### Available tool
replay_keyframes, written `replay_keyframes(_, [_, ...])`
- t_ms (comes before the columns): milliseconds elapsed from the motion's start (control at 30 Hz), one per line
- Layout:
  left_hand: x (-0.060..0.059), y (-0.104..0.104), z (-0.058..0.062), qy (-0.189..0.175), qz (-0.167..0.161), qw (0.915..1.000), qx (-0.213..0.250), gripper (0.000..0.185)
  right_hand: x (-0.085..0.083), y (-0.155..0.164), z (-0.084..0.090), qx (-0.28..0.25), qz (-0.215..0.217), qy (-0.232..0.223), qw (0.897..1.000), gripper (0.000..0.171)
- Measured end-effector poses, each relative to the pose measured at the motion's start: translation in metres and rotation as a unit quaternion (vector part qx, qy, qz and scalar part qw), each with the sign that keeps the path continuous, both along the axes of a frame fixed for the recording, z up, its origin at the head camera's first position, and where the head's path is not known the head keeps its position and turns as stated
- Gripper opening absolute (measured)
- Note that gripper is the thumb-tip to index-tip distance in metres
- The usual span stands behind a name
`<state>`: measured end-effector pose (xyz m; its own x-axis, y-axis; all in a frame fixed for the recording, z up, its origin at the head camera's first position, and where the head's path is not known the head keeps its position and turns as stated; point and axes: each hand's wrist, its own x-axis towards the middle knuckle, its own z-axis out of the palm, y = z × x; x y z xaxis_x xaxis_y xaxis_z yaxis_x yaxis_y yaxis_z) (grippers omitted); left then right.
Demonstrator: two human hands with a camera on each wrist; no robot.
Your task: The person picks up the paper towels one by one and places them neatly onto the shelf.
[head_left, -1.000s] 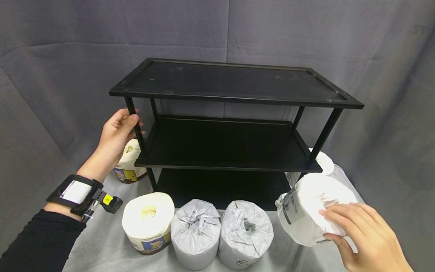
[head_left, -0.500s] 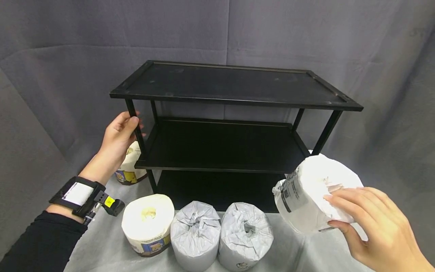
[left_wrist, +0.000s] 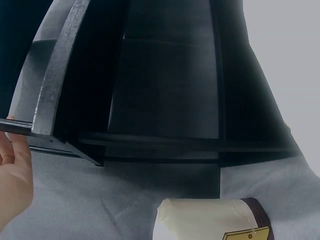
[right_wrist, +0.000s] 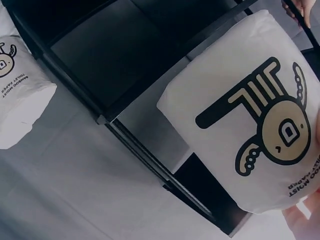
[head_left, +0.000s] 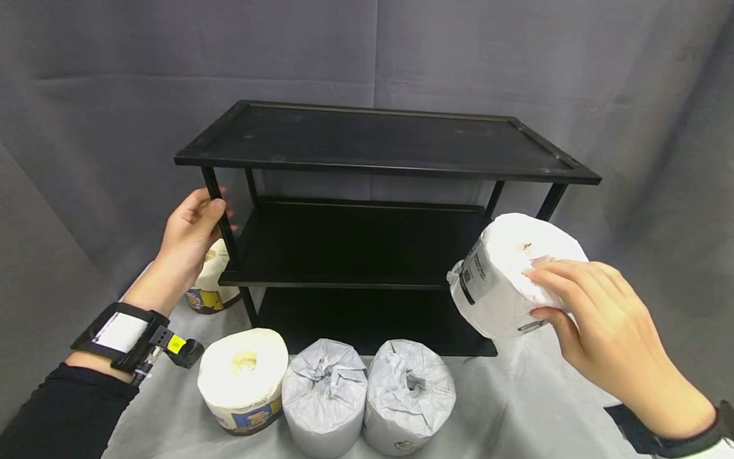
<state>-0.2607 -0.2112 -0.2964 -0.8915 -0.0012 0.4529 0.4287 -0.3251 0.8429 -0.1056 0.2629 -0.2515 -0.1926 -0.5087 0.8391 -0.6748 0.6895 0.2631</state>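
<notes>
Wrapped toilet roll (head_left: pixel 504 277) is held aloft at right of frame, gripped by the right hand (head_left: pixel 596 325), level with the black shelf rack's (head_left: pixel 378 159) middle tier. Left hand (head_left: pixel 189 233) clasps the front-left post. Risk: roll clipping the right post. All visible tiers hold nothing.

Wrapped toilet roll (right_wrist: pixel 250 125) — cartoon logo — against black shelf rack (right_wrist: pixel 110 65).

"BAMBOO MOIST TOILET PAPER" is printed on the wrapped roll (right_wrist: pixel 20 100) on the cloth, and "BAMBOO MOIST" is read on the held roll (right_wrist: pixel 250 125).
</notes>
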Motion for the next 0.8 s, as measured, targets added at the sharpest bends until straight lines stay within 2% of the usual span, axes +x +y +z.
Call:
replay_keyframes(333, [0.0, -0.002, -0.002, -0.021, -0.036, 0.9989, 0.019, 0.013, -0.038, 0.01, 0.002, 0.053, -0.023, -0.018, 0.998, 0.042])
replay_keyframes(533, [-0.002, 0.0, -0.006, -0.014, -0.029, 0.9991, 0.029, 0.012, -0.057, 0.012, 0.004, 0.063, -0.023, -0.031, 0.997, 0.044])
replay_keyframes(800, [-0.004, 0.003, -0.009, -0.021, -0.009, 0.9995, 0.02, 0.011, -0.072, 0.006, 0.006, 0.077, -0.021, -0.05, 0.996, 0.046])
